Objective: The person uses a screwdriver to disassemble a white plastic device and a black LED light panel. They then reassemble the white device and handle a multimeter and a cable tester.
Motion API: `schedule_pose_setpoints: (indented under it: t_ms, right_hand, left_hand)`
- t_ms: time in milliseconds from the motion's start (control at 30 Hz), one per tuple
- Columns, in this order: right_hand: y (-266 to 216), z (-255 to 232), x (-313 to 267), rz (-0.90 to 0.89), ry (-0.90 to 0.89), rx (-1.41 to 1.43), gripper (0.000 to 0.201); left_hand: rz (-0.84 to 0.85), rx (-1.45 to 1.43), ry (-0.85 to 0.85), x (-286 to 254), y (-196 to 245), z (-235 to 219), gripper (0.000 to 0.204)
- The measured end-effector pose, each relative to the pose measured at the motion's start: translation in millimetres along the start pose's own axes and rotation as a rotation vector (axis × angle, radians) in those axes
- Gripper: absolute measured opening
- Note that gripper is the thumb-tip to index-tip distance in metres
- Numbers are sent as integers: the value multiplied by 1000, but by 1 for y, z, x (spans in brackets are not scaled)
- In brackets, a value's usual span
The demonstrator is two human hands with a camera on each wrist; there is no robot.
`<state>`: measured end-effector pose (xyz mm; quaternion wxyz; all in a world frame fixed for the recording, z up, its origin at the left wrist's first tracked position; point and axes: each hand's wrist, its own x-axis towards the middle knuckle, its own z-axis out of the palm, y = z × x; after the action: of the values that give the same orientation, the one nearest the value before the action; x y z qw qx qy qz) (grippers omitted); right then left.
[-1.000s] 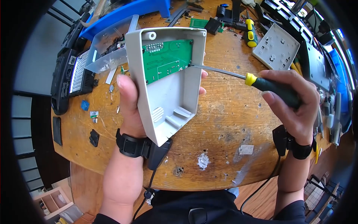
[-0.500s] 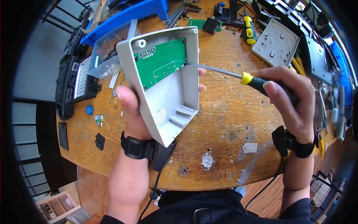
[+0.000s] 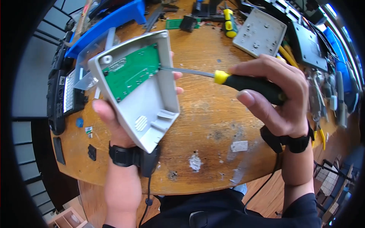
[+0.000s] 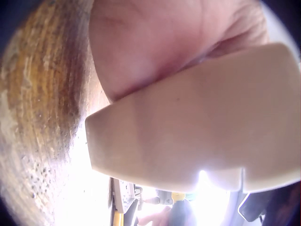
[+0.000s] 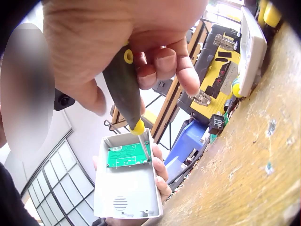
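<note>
A light grey plastic housing [image 3: 146, 102] is held tilted above the bench by the left hand [image 3: 114, 121], thumb on its near side and fingertips round the far side. Inside its upper part lies a green circuit board [image 3: 133, 72], with dark screws at its corners. The right hand [image 3: 277, 95] grips a dark green and yellow screwdriver [image 3: 254, 86], whose tip meets the screw at the board's right edge. In the right wrist view the screwdriver [image 5: 123, 89] reaches the board [image 5: 127, 155] the same way. The left wrist view shows the housing's outer wall [image 4: 197, 117] against the palm.
On the wooden bench [image 3: 205, 167] lie a grey cover plate [image 3: 260, 33], another screwdriver [image 3: 229, 24] and a green board piece [image 3: 173, 24]. A blue bin [image 3: 110, 24] and clear tray stand back left. Pliers [image 3: 321, 135] and other tools crowd the right side.
Housing, both hands and screwdriver have shifted left in the head view, along with the bench scene. The housing leans more. The screwdriver tip stays at the board's right edge.
</note>
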<state>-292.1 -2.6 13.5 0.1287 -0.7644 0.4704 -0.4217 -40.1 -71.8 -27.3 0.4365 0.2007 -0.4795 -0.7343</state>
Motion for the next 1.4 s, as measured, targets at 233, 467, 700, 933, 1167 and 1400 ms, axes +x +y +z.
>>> schedule_pose_setpoints:
  t_ms: [233, 467, 700, 933, 1167, 1400]
  right_hand:
    - [1, -2, 0, 416, -63, 471, 71]
    - [-2, -4, 3, 703, -122, 689, 57]
    - [-4, -1, 5, 475, -127, 266, 30]
    - [7, 8, -1, 54, -6, 50, 21]
    - [8, 1, 0, -65, 23, 87, 23]
    - [5, 1, -4, 190, 34, 111, 64]
  left_hand:
    - [48, -73, 15, 0, -7, -1, 117]
    - [58, -80, 37, -1, -6, -1, 114]
    - [53, -71, 77, -1, -4, 0, 113]
    - [48, -61, 93, -1, -3, 4, 115]
    - [52, -80, 20, 0, -5, -2, 116]
    - [-22, -11, 54, 1, 2, 9, 121]
